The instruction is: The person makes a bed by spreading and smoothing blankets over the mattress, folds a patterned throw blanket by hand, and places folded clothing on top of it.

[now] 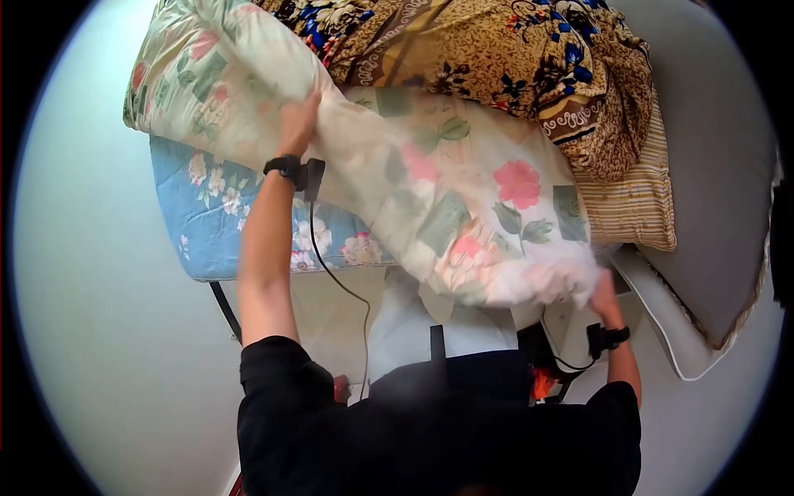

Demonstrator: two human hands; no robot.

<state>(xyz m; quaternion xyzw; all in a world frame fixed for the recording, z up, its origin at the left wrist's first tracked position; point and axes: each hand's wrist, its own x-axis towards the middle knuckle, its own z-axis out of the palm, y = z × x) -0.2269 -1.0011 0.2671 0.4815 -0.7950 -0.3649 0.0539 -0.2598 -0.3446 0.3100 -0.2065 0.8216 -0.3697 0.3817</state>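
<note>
Floral quilt [413, 178], twelve o'clock, over a blue mattress [198, 240]. Right hand [605, 291] (motion-blurred), three o'clock: fingers clamped on the quilt's bunched end. Left hand [299, 124], eleven o'clock: grip cannot be told. Uneven pulling could drag the brown blanket [488, 50] askew.

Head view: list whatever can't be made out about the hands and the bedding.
All in the head view:
Left hand: exact finger positions, blurred against the floral quilt.
Right hand: fingertips, blurred at the quilt's bunched end.
Brown patterned blanket: far end, cut off by the top edge.
Blue flowered mattress: much of its top, covered by the quilt.
</note>
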